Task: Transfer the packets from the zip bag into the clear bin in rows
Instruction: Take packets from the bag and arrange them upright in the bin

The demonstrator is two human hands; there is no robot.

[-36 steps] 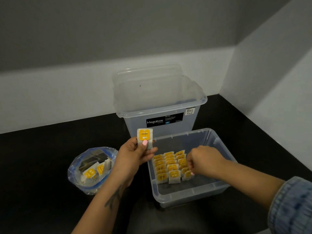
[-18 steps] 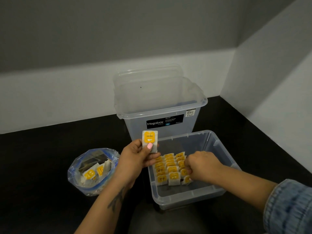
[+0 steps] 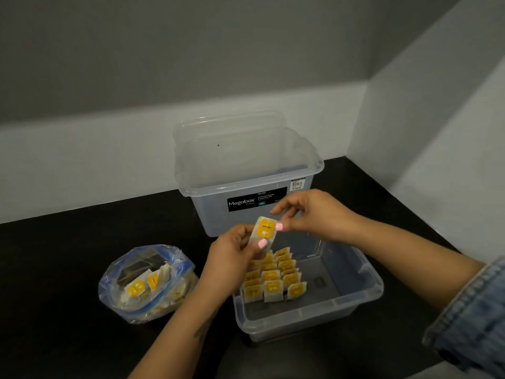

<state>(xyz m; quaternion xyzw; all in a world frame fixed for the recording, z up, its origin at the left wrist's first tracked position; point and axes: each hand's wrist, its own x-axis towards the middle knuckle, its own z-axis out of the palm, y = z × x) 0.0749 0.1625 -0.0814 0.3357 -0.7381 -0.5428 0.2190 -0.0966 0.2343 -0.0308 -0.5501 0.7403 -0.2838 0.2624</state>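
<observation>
A white packet with a yellow label (image 3: 263, 231) is held above the far left corner of the low clear bin (image 3: 363, 296). My left hand (image 3: 232, 258) grips its lower part between thumb and fingers. My right hand (image 3: 311, 214) pinches its upper right edge. Several like packets (image 3: 273, 280) stand in three rows in the bin's left half. The open zip bag (image 3: 142, 283) lies to the left on the black surface with more packets inside.
A taller clear Megabox bin (image 3: 246, 165) stands right behind the low bin, its lid leaning against the wall. Grey walls close the corner at the back and right. A denim sleeve (image 3: 470, 318) covers my right forearm.
My right hand has left the packet rows in the bin and risen to the packet in my left hand, now pinching its top edge. The left hand shifted slightly right.
</observation>
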